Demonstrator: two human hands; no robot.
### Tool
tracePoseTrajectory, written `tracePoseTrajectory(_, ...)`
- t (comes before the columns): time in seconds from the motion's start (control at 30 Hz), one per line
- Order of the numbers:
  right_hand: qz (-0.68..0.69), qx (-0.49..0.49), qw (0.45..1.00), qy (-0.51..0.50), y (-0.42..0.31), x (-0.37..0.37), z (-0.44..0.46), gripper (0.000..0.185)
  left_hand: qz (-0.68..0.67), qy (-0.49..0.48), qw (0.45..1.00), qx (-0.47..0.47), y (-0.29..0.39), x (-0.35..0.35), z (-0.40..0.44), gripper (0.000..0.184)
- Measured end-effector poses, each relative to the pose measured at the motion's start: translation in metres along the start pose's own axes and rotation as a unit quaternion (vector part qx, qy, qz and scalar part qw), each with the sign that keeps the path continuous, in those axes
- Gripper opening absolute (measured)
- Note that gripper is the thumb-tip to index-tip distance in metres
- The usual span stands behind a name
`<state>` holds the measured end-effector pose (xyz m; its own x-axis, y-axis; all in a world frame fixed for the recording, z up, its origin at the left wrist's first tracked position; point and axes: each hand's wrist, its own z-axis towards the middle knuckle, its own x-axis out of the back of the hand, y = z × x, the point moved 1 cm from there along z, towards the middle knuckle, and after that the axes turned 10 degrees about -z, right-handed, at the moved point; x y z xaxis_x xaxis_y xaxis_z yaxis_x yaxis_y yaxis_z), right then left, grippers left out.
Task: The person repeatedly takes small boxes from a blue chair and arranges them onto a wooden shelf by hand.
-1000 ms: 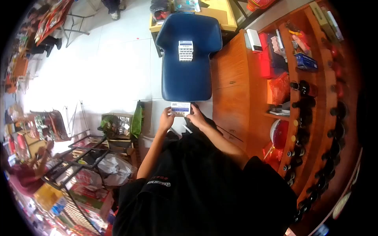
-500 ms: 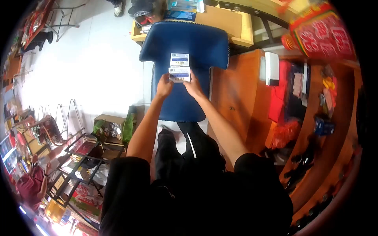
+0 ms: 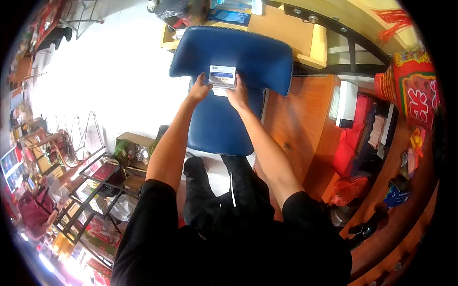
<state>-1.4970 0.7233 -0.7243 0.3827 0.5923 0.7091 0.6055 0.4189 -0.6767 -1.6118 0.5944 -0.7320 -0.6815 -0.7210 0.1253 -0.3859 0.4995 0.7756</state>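
Note:
A small white box (image 3: 222, 75) with a blue band and a barcode is over the blue chair (image 3: 219, 124), near its backrest. My left hand (image 3: 200, 89) is at the box's left side, with thumb and fingers closed on its edge. On the opposite side, my right hand (image 3: 237, 95) grips the box's near right corner. A second white edge (image 3: 220, 92) shows just below the box, between my hands. Whether it belongs to another box underneath, I cannot tell.
Behind the chair stands a wooden drawer (image 3: 305, 43) with packets. An orange wooden cabinet (image 3: 300, 124) is close on the right, beside a red lantern-like decoration (image 3: 415, 88). A black metal rack (image 3: 90, 186) and a cardboard box (image 3: 136, 140) stand at left. A person in maroon (image 3: 36, 209) is far left.
My hands have moved the near box away from me, to where the other white box lay. Two box faces showed before; now one shows, with a white edge below. The whole view has shifted.

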Motion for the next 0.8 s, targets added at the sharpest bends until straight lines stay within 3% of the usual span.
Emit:
tracePoseTrajectory(0.07, -0.023, -0.005, 1.0, 0.006, 0.001, -0.001, 0.001, 0.069, -0.013, 0.008, 1.0, 0.007, 0.006, -0.007, 0.0, 0.076)
tracePoseTrajectory(0.17, -0.059, -0.014, 0.995, -0.075, -0.001, 0.0, 0.0, 0.072, -0.008, -0.02, 0.999, 0.028, 0.025, -0.014, -0.012, 0.073)
tracePoseTrajectory(0.23, -0.099, -0.01, 0.994, -0.046, -0.012, 0.009, -0.015, 0.065, 0.008, -0.008, 1.0, -0.002, 0.011, -0.017, -0.01, 0.072)
tracePoseTrajectory(0.33, -0.016, 0.026, 0.999, -0.037, -0.015, 0.016, -0.041, 0.055, 0.059, 0.022, 0.996, -0.07, 0.015, -0.017, -0.045, 0.07)
tracePoseTrajectory(0.5, -0.009, 0.12, 0.991, 0.056, -0.061, 0.059, -0.127, 0.053, -0.108, 0.006, 0.994, -0.033, 0.048, -0.014, -0.148, 0.068)
tracePoseTrajectory(0.57, -0.01, 0.151, 0.986, 0.076, -0.094, 0.081, -0.167, 0.055, -0.157, 0.027, 0.968, -0.192, 0.041, -0.006, -0.18, 0.071)
tracePoseTrajectory(0.67, 0.007, 0.221, 0.968, 0.121, -0.156, 0.121, -0.232, 0.053, -0.238, 0.012, 0.941, -0.242, 0.068, 0.015, -0.263, 0.073)
tracePoseTrajectory(0.8, 0.004, 0.355, 0.92, 0.166, -0.241, 0.177, -0.333, 0.046, -0.381, -0.031, 0.857, -0.345, 0.112, 0.055, -0.397, 0.071)
